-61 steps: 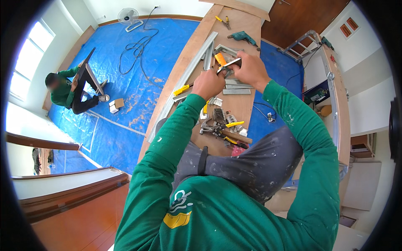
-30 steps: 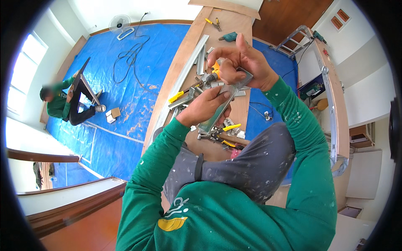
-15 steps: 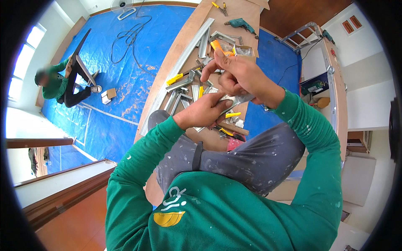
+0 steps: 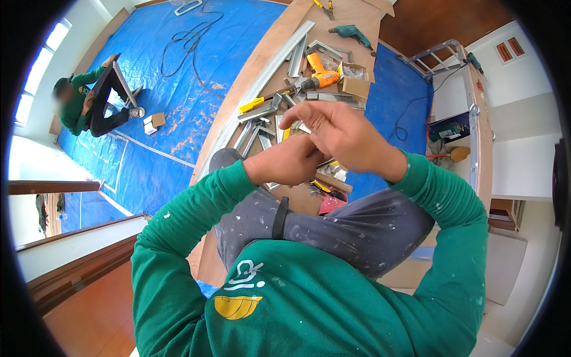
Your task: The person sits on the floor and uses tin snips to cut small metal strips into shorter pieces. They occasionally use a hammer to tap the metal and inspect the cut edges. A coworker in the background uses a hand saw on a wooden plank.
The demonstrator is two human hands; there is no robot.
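My left hand [image 4: 284, 159] is closed in front of my raised knees. My right hand [image 4: 357, 138] meets it, fingers bent and thumb side up; whatever lies between the two hands is hidden behind them. Cut pieces of metal channel [image 4: 254, 135] lie on the board just beyond my hands. Among them rest a yellow-handled tool [image 4: 252, 105] and an orange cordless drill [image 4: 322, 75]. Beside the drill stands an open cardboard box [image 4: 355, 87]. Close under my right hand lies a short wooden piece [image 4: 334, 182].
A teal corded drill [image 4: 352, 33] and yellow-handled pliers [image 4: 326, 8] lie at the board's far end. One long metal channel [image 4: 270, 74] runs along its left edge. Across the blue sheeting [image 4: 146, 65], a person [image 4: 80, 104] sits at the left. A ladder [image 4: 439, 56] stands far right.
My right hand has come down and closed in against the left, hiding the shiny piece seen there before. The orange drill now shows fully. The seated person's arm has shifted.
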